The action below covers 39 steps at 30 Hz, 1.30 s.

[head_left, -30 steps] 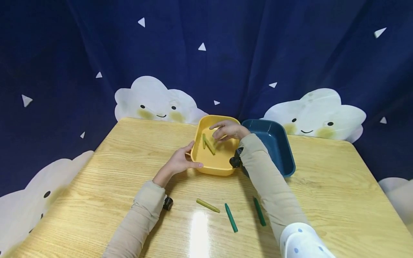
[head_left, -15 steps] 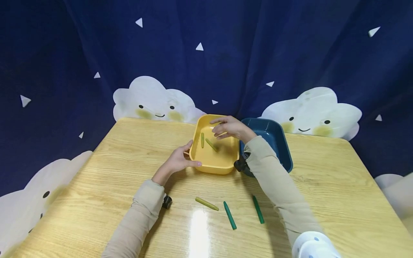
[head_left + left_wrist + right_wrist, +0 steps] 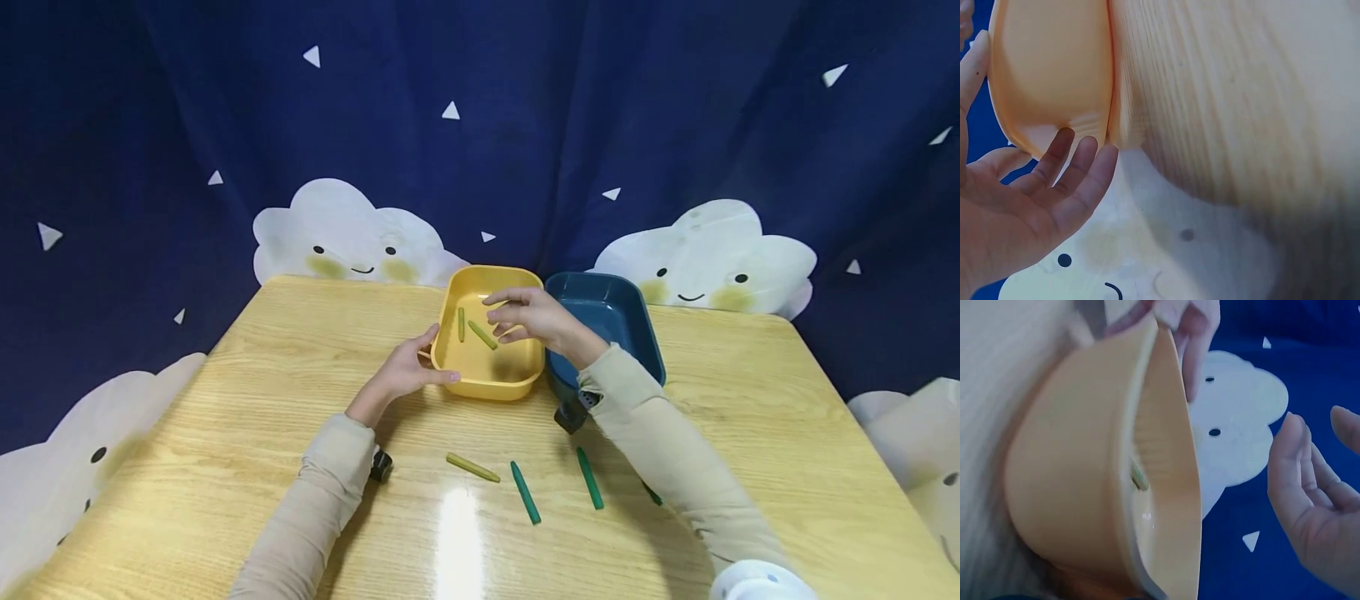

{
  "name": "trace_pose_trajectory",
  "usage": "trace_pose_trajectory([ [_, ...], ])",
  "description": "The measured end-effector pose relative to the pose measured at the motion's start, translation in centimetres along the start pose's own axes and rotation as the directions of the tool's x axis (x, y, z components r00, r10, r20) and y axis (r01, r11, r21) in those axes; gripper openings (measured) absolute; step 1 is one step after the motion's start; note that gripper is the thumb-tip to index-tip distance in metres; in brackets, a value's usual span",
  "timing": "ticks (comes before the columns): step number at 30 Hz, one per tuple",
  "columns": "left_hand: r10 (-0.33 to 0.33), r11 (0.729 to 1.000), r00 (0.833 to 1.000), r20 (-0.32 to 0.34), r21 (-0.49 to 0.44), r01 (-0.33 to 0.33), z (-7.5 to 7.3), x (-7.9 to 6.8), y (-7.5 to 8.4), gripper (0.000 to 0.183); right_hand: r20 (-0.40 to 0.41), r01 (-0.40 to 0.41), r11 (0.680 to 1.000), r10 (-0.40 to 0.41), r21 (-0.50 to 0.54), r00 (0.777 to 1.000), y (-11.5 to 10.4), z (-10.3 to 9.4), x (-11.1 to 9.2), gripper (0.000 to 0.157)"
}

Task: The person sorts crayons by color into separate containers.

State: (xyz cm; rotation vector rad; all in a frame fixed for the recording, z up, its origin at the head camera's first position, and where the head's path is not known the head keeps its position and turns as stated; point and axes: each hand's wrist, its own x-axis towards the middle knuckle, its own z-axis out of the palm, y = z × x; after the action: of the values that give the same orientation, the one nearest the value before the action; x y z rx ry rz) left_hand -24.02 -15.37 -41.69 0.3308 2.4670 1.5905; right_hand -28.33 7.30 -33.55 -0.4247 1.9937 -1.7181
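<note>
At the back of the table stands a yellow bin [image 3: 487, 389] with two yellow-green crayons [image 3: 461, 325] lying in it. My left hand [image 3: 402, 369] holds the bin's near left corner, thumb along the front side and fingers against the left wall, as the left wrist view [image 3: 1029, 206] also shows. Above the bin's right half hovers my right hand [image 3: 536, 319], fingers spread and loosely bent, with nothing between them. In the right wrist view this hand [image 3: 1322, 512] is apart from the bin's wall [image 3: 1072, 469]. One crayon [image 3: 1139, 475] shows inside there.
A dark blue bin [image 3: 607, 312] stands right beside the yellow one, partly behind my right forearm. On the table in front lie a yellow-green crayon [image 3: 472, 467], two green crayons [image 3: 525, 492] and another green one [image 3: 652, 493] half hidden by the sleeve. A blue curtain [image 3: 480, 125] hangs behind.
My right hand draws back slightly toward the right, over the yellow bin. A third green crayon comes into sight beside the right sleeve. The left hand stays at the bin.
</note>
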Motion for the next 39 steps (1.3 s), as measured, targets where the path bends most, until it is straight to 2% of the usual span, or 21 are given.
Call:
trace_pose_trajectory([
  [19, 0.002, 1.000, 1.000, 0.004, 0.000, -0.002, -0.1, -0.3, -0.4, 0.095, 0.052, 0.057, 0.997, -0.055, -0.051, 0.997, 2.8, 2.9, -5.9, 0.037],
  [23, 0.003, 1.000, 1.000, 0.000, 0.003, -0.003, 0.0, -0.2, -0.4, 0.095, 0.048, 0.081, 0.992, -0.077, -0.099, 0.996, 3.6, 3.3, -6.8, 0.038],
  [24, 0.003, 1.000, 1.000, 0.005, 0.002, -0.003, -0.1, -0.4, 0.1, 0.095, 0.047, 0.092, 0.988, -0.087, -0.120, 0.995, 3.8, 3.4, -7.0, 0.038],
  [30, 0.010, 1.000, 1.000, 0.019, -0.005, -0.010, -0.1, -0.5, 0.2, 0.095, 0.093, 0.169, 0.966, -0.153, -0.196, 0.984, 5.9, 4.2, -7.9, 0.042],
  [31, 0.012, 1.000, 1.000, 0.017, 0.000, -0.012, -0.1, -0.3, -0.3, 0.095, 0.100, 0.177, 0.963, -0.159, -0.205, 0.982, 6.2, 4.3, -8.0, 0.042],
  [39, 0.006, 1.000, 1.000, 0.007, 0.010, -0.006, 0.1, -0.2, 0.2, 0.095, 0.154, 0.151, 0.935, -0.105, -0.322, 0.982, 8.5, 5.1, -8.7, 0.050],
])
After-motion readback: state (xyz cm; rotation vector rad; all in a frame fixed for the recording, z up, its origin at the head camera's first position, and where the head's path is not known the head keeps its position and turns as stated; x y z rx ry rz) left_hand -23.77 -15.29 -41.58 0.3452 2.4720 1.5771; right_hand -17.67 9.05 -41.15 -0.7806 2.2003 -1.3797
